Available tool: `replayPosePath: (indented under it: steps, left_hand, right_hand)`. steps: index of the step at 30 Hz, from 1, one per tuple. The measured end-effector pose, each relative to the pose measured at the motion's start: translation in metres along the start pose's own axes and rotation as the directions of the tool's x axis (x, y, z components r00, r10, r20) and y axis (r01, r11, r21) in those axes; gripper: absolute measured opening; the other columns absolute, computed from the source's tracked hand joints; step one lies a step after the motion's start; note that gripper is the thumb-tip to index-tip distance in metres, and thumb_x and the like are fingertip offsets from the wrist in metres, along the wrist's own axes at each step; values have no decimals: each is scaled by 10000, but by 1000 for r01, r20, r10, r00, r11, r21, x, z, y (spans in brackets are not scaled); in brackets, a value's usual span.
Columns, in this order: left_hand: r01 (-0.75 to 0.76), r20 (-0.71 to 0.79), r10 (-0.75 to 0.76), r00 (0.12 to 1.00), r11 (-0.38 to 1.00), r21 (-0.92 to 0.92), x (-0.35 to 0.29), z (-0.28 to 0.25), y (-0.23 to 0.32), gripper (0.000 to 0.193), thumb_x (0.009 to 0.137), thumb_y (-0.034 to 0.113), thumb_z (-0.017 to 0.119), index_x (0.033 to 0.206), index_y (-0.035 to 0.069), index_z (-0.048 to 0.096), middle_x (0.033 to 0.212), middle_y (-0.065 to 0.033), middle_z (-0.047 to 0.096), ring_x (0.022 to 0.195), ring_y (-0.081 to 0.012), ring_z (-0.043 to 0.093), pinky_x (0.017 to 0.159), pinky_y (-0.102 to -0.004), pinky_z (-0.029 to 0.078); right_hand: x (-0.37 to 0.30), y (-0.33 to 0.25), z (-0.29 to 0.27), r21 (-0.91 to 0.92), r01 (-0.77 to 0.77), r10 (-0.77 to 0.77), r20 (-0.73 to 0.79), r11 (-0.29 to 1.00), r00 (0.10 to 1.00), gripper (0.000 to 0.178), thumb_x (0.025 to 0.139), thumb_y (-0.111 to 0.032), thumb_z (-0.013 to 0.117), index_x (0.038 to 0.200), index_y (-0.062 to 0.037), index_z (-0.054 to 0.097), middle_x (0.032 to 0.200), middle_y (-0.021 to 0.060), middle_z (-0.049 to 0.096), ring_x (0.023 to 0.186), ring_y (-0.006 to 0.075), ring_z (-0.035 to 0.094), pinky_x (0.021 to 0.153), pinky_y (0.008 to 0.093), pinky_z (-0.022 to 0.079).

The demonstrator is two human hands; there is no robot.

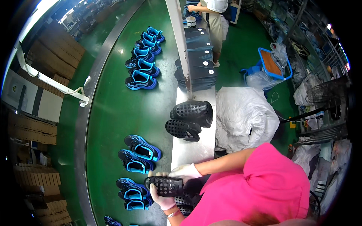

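Observation:
My left hand (163, 197) is wrapped round a black perforated plastic shoe tree (167, 187), thumb on the near side and fingertips showing over its far edge. From above, my right hand (185, 171) closes at the tree's rear end; its fingers are partly hidden. Both hands wear white gloves. More black perforated shoe trees (184, 209) lie just beneath, partly covered by my arm. Two larger black perforated pieces, an upper one (193, 113) and a lower one (182, 130), rest on the metal bench (193, 152). Blue-and-black sneakers (135, 194) stand left of my hands.
The sneakers sit on a green conveyor belt (109, 124), with another group (143, 62) farther along. A white post (181, 45) rises beside stacked dark flat pieces (196, 73). A large white sack (245, 118) bulges right of the bench. A co-worker (215, 22) stands at the far end.

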State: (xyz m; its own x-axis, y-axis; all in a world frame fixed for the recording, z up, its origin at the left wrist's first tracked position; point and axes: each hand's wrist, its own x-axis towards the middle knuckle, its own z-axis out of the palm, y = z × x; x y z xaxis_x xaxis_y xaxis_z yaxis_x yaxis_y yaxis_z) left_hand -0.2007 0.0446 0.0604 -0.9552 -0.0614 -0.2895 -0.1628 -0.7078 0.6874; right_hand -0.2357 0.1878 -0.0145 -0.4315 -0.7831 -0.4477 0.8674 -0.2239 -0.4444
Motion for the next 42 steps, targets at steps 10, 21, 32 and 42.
replayPosePath:
  steps: [10, 21, 32, 42]
  left_hand:
    - [15, -435, -6, 900, 1000, 18, 10, -26, -8, 296, 911, 432, 554, 954, 139, 551, 818, -7, 557, 761, -139, 536, 702, -306, 454]
    - [85, -465, -67, 883, 996, 18, 27, -37, -13, 345, 892, 511, 560, 787, 196, 469, 703, 55, 462, 657, -82, 468, 613, -254, 402]
    - [65, -486, -97, 868, 995, -82, 29, -51, -11, 318, 889, 485, 553, 834, 172, 545, 710, 28, 539, 657, -131, 524, 617, -287, 447]
    - [-40, -558, 20, 830, 999, -24, 40, -59, -16, 322, 899, 471, 569, 793, 180, 482, 654, 59, 433, 569, -66, 419, 521, -234, 346]
  right_hand:
    - [-22, -30, 37, -978, 67, -234, 20, 195, 972, 574, 781, -590, 552, 1079, -99, 570, 870, 203, 662, 839, 396, 637, 769, 462, 488]
    - [-16, -35, 50, -996, -1, -267, -25, 90, 963, 540, 769, -549, 553, 910, -28, 542, 753, 238, 638, 757, 420, 633, 699, 485, 492]
    - [-10, -26, 57, -996, -70, -256, -80, 47, 963, 620, 766, -588, 560, 1025, -26, 542, 865, 241, 655, 852, 408, 640, 770, 479, 495]
    - [6, -20, 57, -997, -12, -303, -35, 77, 952, 426, 801, -428, 543, 904, -15, 559, 766, 245, 639, 764, 433, 626, 724, 504, 482]
